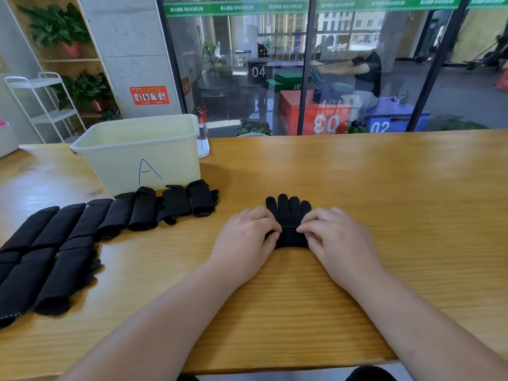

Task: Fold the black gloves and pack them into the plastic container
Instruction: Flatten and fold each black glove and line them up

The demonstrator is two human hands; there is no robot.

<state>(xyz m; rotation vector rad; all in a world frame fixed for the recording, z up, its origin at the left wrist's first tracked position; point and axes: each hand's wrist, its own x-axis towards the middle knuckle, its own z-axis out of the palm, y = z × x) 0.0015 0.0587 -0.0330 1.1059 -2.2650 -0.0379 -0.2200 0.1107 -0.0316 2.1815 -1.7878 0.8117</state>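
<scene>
Black knit lies under both your hands in the head view: one black glove (288, 213) lies flat on the wooden table (371, 174), well to the right of the plastic container (115, 166) and nearer to you than it, its fingers pointing away from you. Your left hand (247, 237) curls its fingers round the cuff end from one side. Your right hand (338, 237) pinches the same end from the other, so both are grasping the glove. The cuff looks doubled over onto the palm, which I judge to be the first fold of this piece.

Along the container's front wall, the one marked with a blue A, sits a row of folded gloves (148, 209), touching it or just beside it. Left of the container and nearer to you, a larger batch of folded gloves (55, 257) runs in overlapping rows to the picture's edge.

By my reading, the folding is well advanced but the packing is hardly begun. Nothing shows above the container's rim, and its floor is hidden from here, so you cannot tell whether anything lies inside. What remains is to finish this glove, then move every folded one into the container.
</scene>
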